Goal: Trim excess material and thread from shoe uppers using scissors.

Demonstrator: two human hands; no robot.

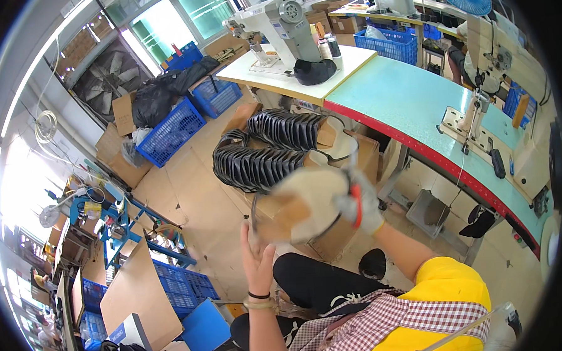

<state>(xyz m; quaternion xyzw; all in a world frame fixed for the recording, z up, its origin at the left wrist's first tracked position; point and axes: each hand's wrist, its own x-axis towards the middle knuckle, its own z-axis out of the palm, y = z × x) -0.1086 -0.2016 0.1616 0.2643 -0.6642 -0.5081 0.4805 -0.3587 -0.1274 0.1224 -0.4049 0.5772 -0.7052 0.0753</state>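
- Shoe upper [310,202], pale cream, motion-blurred, centre of frame: held aloft above cardboard box [334,236].
- Handling, judged: light, soft, floppy; best pinched at its rim.
- Right hand [360,203], gloved: closed on the piece's right edge.
- Left hand [257,255], bare: fingers spread, just below-left, apparently not touching.
- Black stacked uppers [261,154]: behind, upper centre.

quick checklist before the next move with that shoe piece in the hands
1. Right hand, gloved, grips the pale shoe piece: ok.
2. Left hand, bare, open just below the piece; contact: cannot tell.
3. Piece's exact shape, motion-blurred: cannot tell.
4. Red-handled tool in right hand: ok.
5. Cardboard box sits under the hands: ok.
6. Row of black boot shafts stands beyond the box: ok.
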